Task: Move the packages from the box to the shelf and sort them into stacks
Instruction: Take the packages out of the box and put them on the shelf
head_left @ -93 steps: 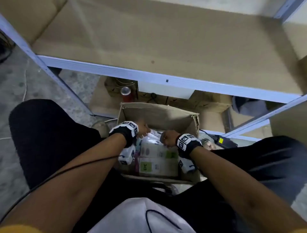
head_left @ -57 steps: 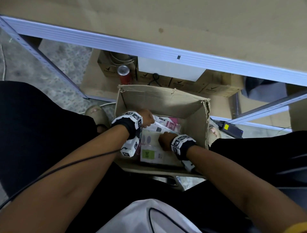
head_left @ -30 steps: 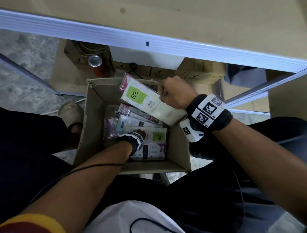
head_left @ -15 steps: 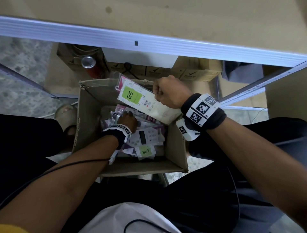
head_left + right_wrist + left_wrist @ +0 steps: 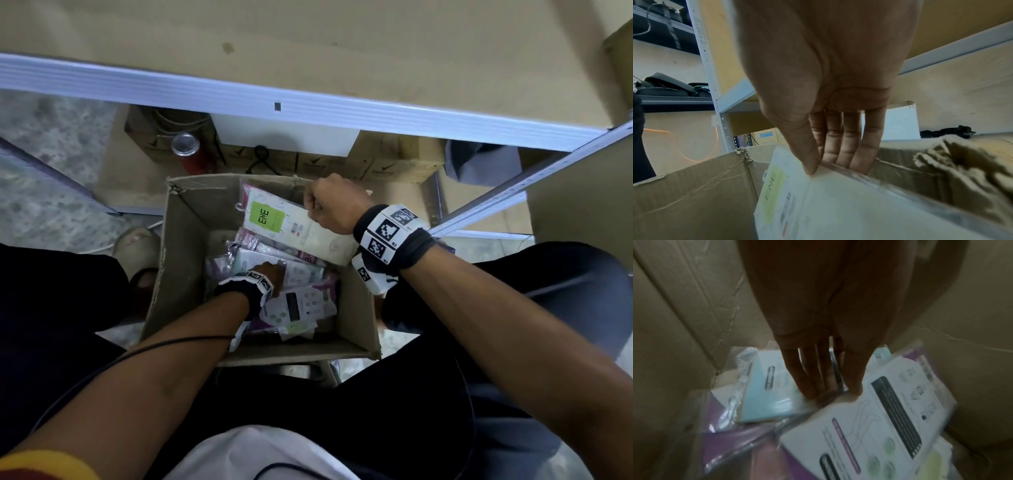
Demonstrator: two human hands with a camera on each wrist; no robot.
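An open cardboard box [image 5: 178, 246] stands on the floor between my legs, with several flat packages in it. My right hand [image 5: 329, 205] is raised over the box's far right corner and pinches the top edge of a white package with a green label [image 5: 274, 222]. In the right wrist view the thumb [image 5: 809, 162] lies on the front of that package [image 5: 838, 203] and the fingers lie behind it. My left hand [image 5: 272, 274] is down inside the box. Its straight fingers [image 5: 812, 378] touch a pale blue package [image 5: 768, 394], beside a white package [image 5: 879, 426]. The brown shelf board [image 5: 308, 51] lies above the box.
The shelf's pale metal rail [image 5: 274, 106] crosses the view above the box. Under it stand a red can [image 5: 191, 154], a white box [image 5: 284, 137] and brown cartons [image 5: 394, 168]. A slanted metal upright [image 5: 496, 202] runs on the right. A sandalled foot [image 5: 137, 246] is left of the box.
My right hand has lifted the green-label package out of the box and holds it near the far edge. My left hand has slid from the back left to the middle of the pile.
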